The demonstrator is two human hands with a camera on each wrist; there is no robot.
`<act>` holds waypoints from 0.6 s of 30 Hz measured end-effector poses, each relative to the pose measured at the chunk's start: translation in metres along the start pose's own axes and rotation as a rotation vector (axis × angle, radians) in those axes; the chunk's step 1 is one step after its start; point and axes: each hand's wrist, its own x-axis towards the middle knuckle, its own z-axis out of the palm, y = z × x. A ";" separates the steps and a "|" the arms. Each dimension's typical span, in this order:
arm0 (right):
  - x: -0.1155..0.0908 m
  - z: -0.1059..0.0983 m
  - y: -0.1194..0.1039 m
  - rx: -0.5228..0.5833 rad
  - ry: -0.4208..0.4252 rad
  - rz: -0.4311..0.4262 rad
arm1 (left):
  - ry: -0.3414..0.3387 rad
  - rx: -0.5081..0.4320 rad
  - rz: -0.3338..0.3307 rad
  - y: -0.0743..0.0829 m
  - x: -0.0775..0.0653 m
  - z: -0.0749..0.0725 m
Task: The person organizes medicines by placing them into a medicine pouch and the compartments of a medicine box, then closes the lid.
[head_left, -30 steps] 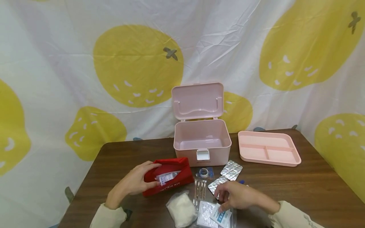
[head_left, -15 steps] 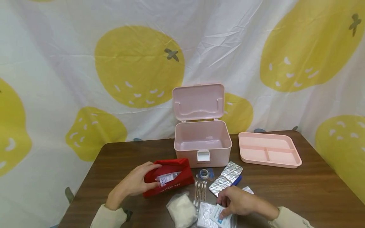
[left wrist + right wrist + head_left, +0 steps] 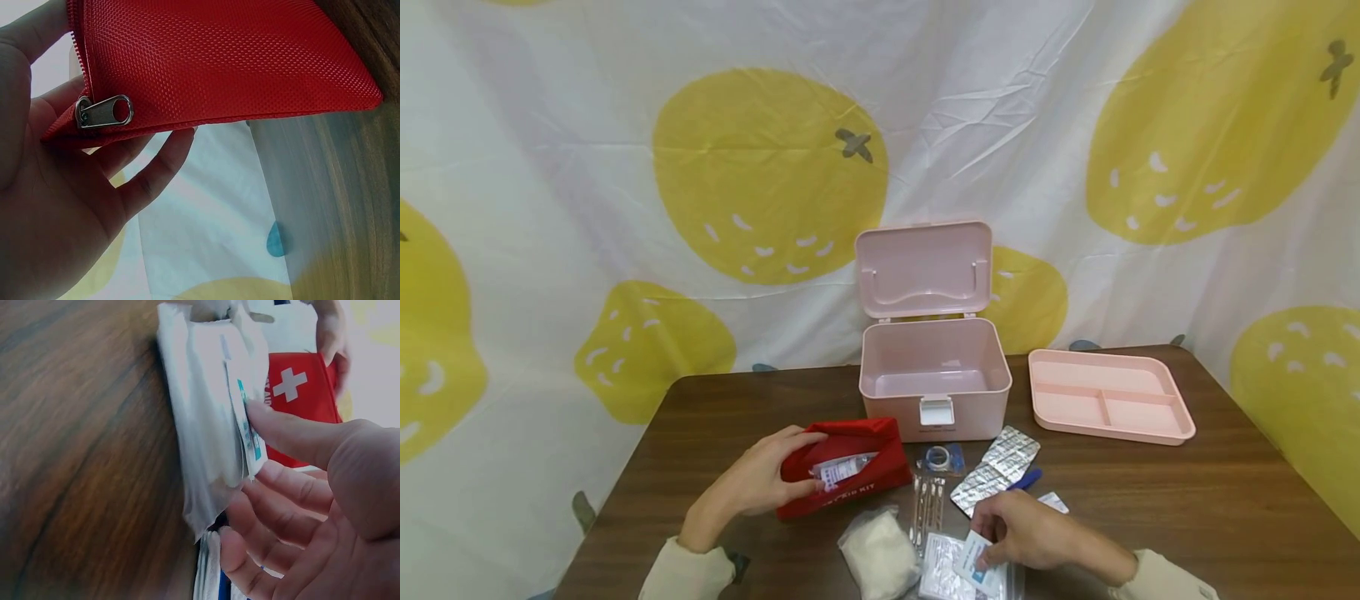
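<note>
At the left, the person's left hand [image 3: 758,473] is gripping the left end of a red pouch [image 3: 891,458], thumb and fingers bent partway round it and spread apart; the pouch is lying on the near middle of the brown table [image 3: 722,417], its mouth gaping, with a labelled clear container [image 3: 850,468] resting inside; in the left wrist view a metal zipper pull [image 3: 115,112] is hanging at its corner, beside the palm; just right of the pouch, nearer me, a bagged cream-coloured pad [image 3: 880,554] is lying; behind, a pink box [image 3: 887,417] is standing with its lid [image 3: 922,268] raised; between box and pad, a ring-shaped roll [image 3: 937,457] in a packet is lying beyond a row of slim swabs [image 3: 928,508]; farther right, a clear-wrapped pack [image 3: 938,575] is lying at the near edge of my view, and over it the right hand [image 3: 1018,529] is pinching a small white-and-blue sachet [image 3: 972,558], thumb pressing its face, the other fingers loosely curled; beyond that hand two silver foil sheets [image 3: 996,471] are overlapping, a blue object [image 3: 1028,479] is showing beside them, and a white packet [image 3: 1054,502] is lying nearby; at the far right a pink divided tray [image 3: 1116,379] is sitting, apart from the box.
</note>
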 end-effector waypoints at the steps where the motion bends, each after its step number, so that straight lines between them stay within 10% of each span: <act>1: 0.000 0.000 0.000 -0.001 0.011 -0.002 | 0.002 0.001 0.006 0.000 0.000 0.000; 18: 0.010 -0.012 -0.019 0.044 0.067 0.007 | 0.009 0.013 0.011 -0.002 0.000 0.001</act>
